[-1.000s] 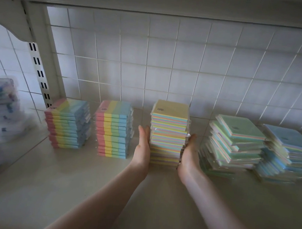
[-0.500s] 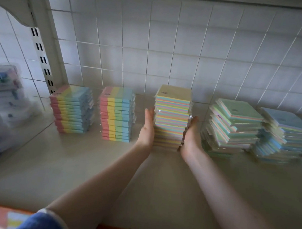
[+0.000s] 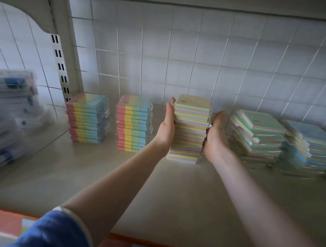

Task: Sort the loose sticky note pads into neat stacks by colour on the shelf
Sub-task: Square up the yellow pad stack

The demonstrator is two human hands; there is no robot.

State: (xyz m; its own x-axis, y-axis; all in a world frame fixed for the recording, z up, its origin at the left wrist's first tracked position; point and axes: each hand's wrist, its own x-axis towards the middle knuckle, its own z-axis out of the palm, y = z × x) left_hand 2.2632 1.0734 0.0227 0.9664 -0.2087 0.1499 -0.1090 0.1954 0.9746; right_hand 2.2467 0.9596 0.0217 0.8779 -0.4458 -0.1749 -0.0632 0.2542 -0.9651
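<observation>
up close, both flat palms, left hand (image 3: 167, 129) and right hand (image 3: 216, 136), press the sides of a yellow-topped pad stack (image 3: 190, 127) on a beige shelf (image 3: 95, 176); white tiled wall (image 3: 202, 58) behind; the pads' tiny logo is unreadable.

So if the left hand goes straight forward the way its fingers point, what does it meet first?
Probably the white grid back panel; the left hand lies flat along the yellow-topped stack, though depth is unclear.

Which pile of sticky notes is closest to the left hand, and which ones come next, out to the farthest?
From the left hand:
1. Tall yellow-topped striped stack, touching its palm, on its right.
2. Neat pink-yellow-green-blue stack, just left.
3. Messy green-topped pile, right, past the right hand.
4. Messy blue-topped pile, far right.
</observation>
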